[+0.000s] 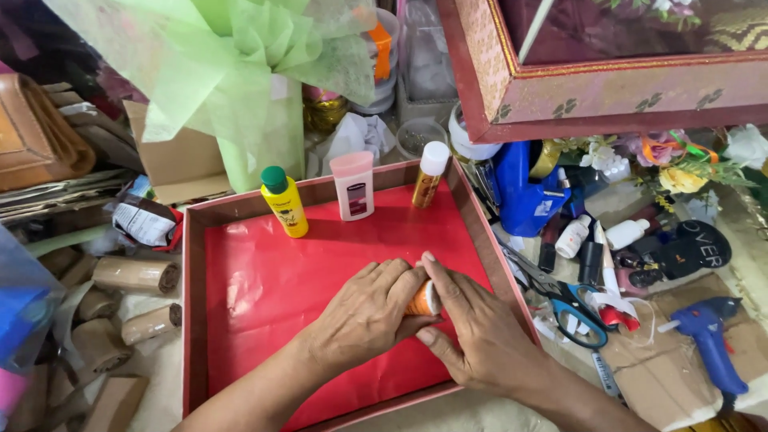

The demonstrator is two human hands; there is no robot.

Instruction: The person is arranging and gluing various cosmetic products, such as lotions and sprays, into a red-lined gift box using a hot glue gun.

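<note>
Red paper lines the tray [194, 312], the biggest thing in play, and the action is all down at its near-right part. An orange tube [422, 300] with a pale cap is being pressed flat onto the paper there, clasped between both hands. The left hand [364, 316] is laid over it, fingers [400, 280] curled and closed around its body; the right hand [472, 328] is wrapped from the other side, thumb under the cap end. Judging from this, the tube is being fixed in place on the lining. Firm, steady pressure looks called for, with the tube kept square to the tray wall.

Along the far wall three items are already stood upright in a row, apart from one another: a yellow bottle [285, 203], a pink tube [354, 186] and a brown bottle [428, 176].

Behind the tray, green wrap [240, 80] is bunched up, and a patterned box [608, 88] hangs over the far right. On the cluttered bench at right, scissors [572, 308] are lying just beside the tray, close to the right wrist. A blue glue gun [714, 340] is resting further out. Cardboard rolls [136, 276] are scattered at left.
</note>
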